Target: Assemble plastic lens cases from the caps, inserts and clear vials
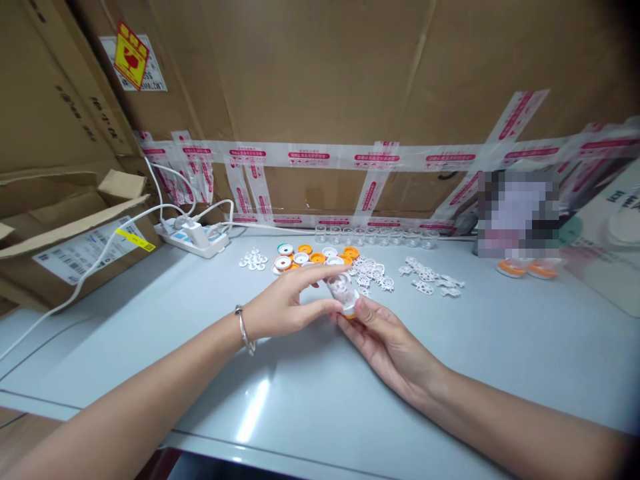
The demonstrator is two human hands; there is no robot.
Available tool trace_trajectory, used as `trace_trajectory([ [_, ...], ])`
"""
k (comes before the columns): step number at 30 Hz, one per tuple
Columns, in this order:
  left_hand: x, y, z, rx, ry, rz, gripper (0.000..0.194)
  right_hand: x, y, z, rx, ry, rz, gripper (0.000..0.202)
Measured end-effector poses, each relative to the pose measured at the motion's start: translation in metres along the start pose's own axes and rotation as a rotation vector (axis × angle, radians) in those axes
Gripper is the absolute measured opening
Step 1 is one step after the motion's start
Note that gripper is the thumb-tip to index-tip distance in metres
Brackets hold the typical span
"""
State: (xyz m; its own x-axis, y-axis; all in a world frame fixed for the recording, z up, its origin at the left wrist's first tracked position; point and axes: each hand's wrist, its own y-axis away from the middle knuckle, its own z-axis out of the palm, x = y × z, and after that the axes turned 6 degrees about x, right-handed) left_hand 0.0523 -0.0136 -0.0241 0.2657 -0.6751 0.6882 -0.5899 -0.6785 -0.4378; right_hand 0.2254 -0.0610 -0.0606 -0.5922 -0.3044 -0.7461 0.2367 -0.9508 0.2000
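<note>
Over the middle of the pale table (310,393), my left hand (285,303) and my right hand (387,340) meet around a small clear plastic cup with an orange base (343,292). The left thumb and forefinger pinch the clear top; the right fingers grip the orange bottom from below. A metal bangle sits on my left wrist. Just behind the hands lie orange and white round caps (313,257), and white gear-shaped plastic pieces (373,272) are scattered to their right.
A row of clear little cups (380,237) lines the back by the taped cardboard wall. A white power strip (193,239) with cables sits back left beside an open carton (75,247). More white pieces (433,281) and two orange-based items (527,268) lie at right.
</note>
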Motion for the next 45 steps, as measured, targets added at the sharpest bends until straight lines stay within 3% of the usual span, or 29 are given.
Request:
trace_trajectory([
  [3, -0.001, 0.000, 0.012, 0.108, 0.120, -0.160, 0.052, -0.002, 0.000, 0.001, 0.008, -0.030, -0.013, 0.019],
  [8, 0.003, -0.002, 0.028, 0.185, 0.311, -0.337, 0.032, 0.000, 0.001, 0.002, 0.006, -0.048, -0.005, 0.021],
  [18, 0.012, -0.003, 0.020, 0.064, 0.602, -0.339, 0.019, -0.001, 0.005, 0.006, -0.015, -0.042, -0.002, 0.027],
  [27, 0.014, -0.002, 0.019, 0.066, 0.593, -0.369, 0.024, -0.001, 0.006, 0.007, -0.064, -0.081, -0.007, 0.020],
  [38, 0.009, 0.000, 0.024, 0.196, 0.306, -0.345, 0.032, -0.003, 0.005, 0.007, -0.087, -0.077, 0.018, 0.021],
  [45, 0.009, 0.000, 0.025, 0.218, 0.277, -0.358, 0.034, -0.002, 0.004, 0.007, -0.086, -0.122, 0.028, 0.016],
])
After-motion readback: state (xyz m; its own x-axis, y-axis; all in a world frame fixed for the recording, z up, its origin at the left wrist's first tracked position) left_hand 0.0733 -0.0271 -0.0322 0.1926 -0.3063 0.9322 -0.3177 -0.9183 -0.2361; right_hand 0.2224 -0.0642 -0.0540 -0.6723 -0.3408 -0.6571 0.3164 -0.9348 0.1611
